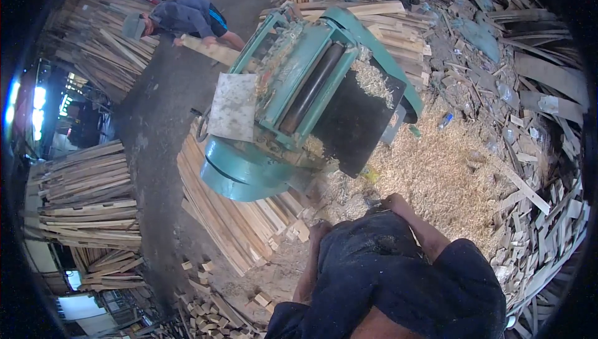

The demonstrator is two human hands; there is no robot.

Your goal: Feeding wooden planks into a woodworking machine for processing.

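Observation:
My left hand [321, 230] is low beside my dark clothing, near the shavings at the foot of a green thickness planer [339, 31]. My right hand [393, 202] is bent in at the front edge of the same dark cloth, above the heap of wood shavings [430, 171]. The fingers of both hands are too small and hidden to make out. Neither hand touches the planer. Its black feed table [355, 121] faces me, with shavings on its upper corner and a dark roller [311, 87] beside it.
Across the planer a co-worker [187, 18] bends with both hands on a board [212, 51] at its far side. Long wooden strips [230, 205] lie left of the machine. Stacked boards [87, 196] stand further left. Offcuts [554, 245] pile up at right.

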